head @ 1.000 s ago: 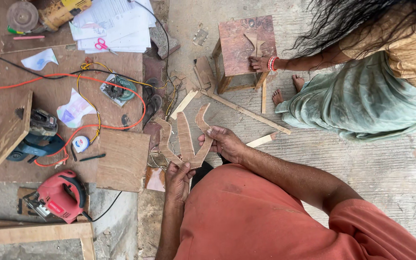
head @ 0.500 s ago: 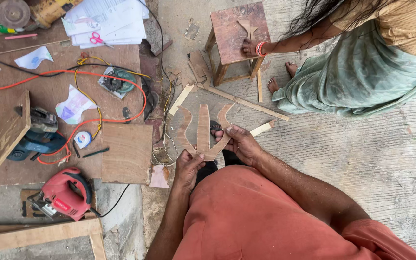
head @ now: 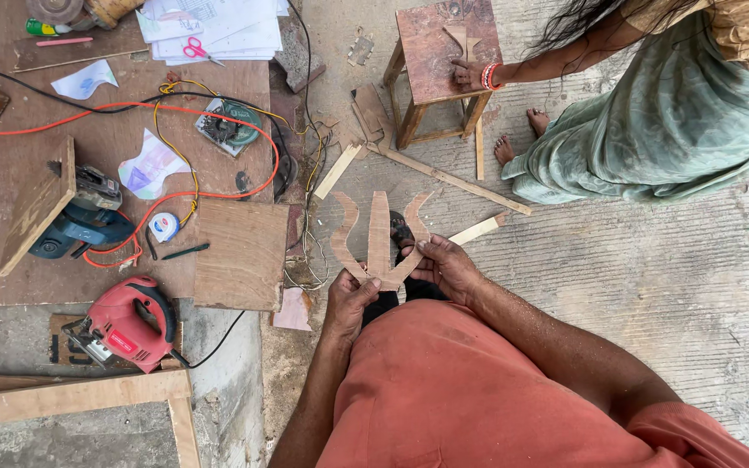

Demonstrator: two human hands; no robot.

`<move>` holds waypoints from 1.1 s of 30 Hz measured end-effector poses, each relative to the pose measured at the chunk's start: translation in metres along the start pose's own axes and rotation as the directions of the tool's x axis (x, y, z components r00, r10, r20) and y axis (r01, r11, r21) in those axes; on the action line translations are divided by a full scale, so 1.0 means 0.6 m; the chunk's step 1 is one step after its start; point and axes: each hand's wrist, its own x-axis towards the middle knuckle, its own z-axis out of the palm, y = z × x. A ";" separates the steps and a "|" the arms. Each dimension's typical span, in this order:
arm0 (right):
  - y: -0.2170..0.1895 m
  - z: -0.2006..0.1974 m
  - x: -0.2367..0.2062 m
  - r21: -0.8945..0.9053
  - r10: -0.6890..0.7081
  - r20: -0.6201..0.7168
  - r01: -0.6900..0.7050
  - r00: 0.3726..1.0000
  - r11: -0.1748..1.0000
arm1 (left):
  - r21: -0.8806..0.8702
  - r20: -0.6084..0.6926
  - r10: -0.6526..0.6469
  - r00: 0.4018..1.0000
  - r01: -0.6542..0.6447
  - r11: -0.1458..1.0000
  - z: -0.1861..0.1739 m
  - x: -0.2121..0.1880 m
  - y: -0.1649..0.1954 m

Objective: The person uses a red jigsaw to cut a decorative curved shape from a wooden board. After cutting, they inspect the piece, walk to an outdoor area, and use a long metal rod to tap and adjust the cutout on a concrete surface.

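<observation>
A flat wooden cutout [head: 381, 241] with three prongs, shaped like a trident, is held up over the concrete floor [head: 652, 286]. Its left bottom edge is pinched by the left hand [head: 350, 299], whose grip is closed on the wood. Its right prong is held by the right hand [head: 446, 264], with the fingers curled around the edge, so that grip is closed on the wood too. The prongs point away from the person in the orange shirt [head: 470, 390].

Just left of the cutout, a square wooden board [head: 242, 254] lies on the edge of a low brown table [head: 10, 199]. Farther left of the cutout, a red jigsaw [head: 125, 322] rests near the table's lower edge. A blue power tool [head: 80, 227] is seen left of the board, with an orange cable [head: 192, 113] looped around it. A tape measure [head: 163, 227] lies between the blue tool and the board. Scissors with red handles [head: 198, 49] rest on white papers [head: 218, 26], far above and left of the cutout.

Above and right of the cutout, a small wooden stool [head: 439, 65] stands on the floor. Its top is touched by another person's hand [head: 465, 76], with red bangles on the wrist. Thin wood strips [head: 452, 180] lie between the stool and the cutout.
</observation>
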 end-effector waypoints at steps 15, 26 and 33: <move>0.027 0.038 0.003 -0.175 -0.053 0.001 0.052 0.999 0.983 | -0.040 -0.020 0.137 0.990 -0.138 0.990 -0.042 -0.038 -0.009; 0.022 0.063 0.007 -0.216 -0.147 0.012 0.146 0.989 0.965 | 0.012 -0.011 0.103 0.995 -0.102 0.995 -0.052 -0.036 0.003; 0.012 0.066 0.026 -0.214 -0.125 0.060 0.135 0.990 0.967 | 0.075 -0.004 0.087 0.996 -0.087 0.993 -0.054 -0.034 0.013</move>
